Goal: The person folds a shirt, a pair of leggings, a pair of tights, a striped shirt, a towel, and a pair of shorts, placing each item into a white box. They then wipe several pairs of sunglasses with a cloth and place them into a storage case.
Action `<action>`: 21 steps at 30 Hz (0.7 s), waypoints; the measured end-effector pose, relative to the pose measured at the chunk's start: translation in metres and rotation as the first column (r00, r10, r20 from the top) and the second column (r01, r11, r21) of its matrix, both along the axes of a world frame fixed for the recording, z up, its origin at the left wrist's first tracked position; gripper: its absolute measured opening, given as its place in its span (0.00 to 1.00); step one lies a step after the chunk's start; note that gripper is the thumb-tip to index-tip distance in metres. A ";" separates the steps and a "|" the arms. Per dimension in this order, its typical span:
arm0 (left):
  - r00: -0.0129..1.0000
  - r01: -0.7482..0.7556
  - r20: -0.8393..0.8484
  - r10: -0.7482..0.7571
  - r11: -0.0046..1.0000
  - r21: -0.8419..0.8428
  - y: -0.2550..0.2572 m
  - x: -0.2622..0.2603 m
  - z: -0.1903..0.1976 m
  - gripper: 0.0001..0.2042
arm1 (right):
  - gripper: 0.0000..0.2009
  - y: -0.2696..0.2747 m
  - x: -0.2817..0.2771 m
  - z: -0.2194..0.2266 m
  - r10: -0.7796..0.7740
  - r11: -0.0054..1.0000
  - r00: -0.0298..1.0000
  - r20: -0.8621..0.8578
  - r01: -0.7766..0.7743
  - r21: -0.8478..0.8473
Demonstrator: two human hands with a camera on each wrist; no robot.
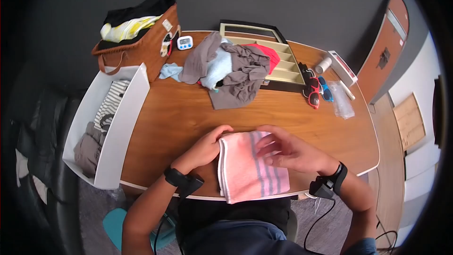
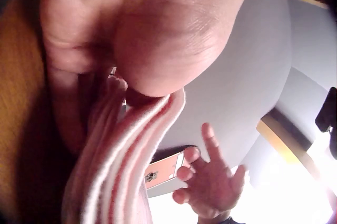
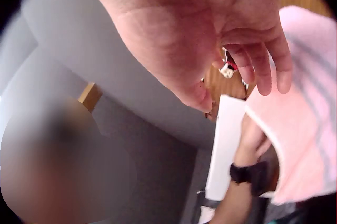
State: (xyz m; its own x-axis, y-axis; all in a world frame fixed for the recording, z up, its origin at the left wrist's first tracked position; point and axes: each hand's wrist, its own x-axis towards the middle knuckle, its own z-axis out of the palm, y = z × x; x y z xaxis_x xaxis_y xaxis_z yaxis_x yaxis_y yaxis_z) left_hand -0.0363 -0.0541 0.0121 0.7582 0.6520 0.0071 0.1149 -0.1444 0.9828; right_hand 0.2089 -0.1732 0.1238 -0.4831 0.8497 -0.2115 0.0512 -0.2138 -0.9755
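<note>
One folded pink towel with grey stripes and white hems (image 1: 238, 170): laid in layers at the near edge of the brown wooden table (image 1: 170, 127), straight before me, between my two grips. Long axis, slightly the longer, front to back with a small lean; stacked hems to the left, stripes to the right.

One left grip (image 1: 206, 148): drawn nearly closed, thumb against fingers, the layered hem pinched between them near the far left corner. This is the nearer hand, already in contact.

One right grip (image 1: 297, 153): fingers spread and loosely bent, nothing held, poised over the striped far right part. The towel lies below and to its left; contact I cannot confirm. By my judgement, this offset is the relation that counts.

One heap of grey-brown and light blue garments (image 1: 243, 66): beyond the towel, well apart.

One white open-topped bin (image 1: 125, 132): off to my left, clothes inside.
</note>
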 end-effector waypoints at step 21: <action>0.931 -0.303 0.300 0.208 0.899 0.316 -0.021 -0.078 0.127 0.18 | 0.39 0.022 -0.063 -0.057 -0.275 0.958 0.774 -0.570 0.269 -0.097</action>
State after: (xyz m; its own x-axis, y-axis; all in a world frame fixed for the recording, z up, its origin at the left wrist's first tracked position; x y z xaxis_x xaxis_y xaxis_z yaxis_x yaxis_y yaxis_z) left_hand -0.1140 -0.0748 0.1390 0.5067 0.7413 0.4402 -0.0495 -0.4847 0.8733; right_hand 0.1458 -0.1509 0.0666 -0.2668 0.9635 0.0202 -0.5768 -0.1429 -0.8043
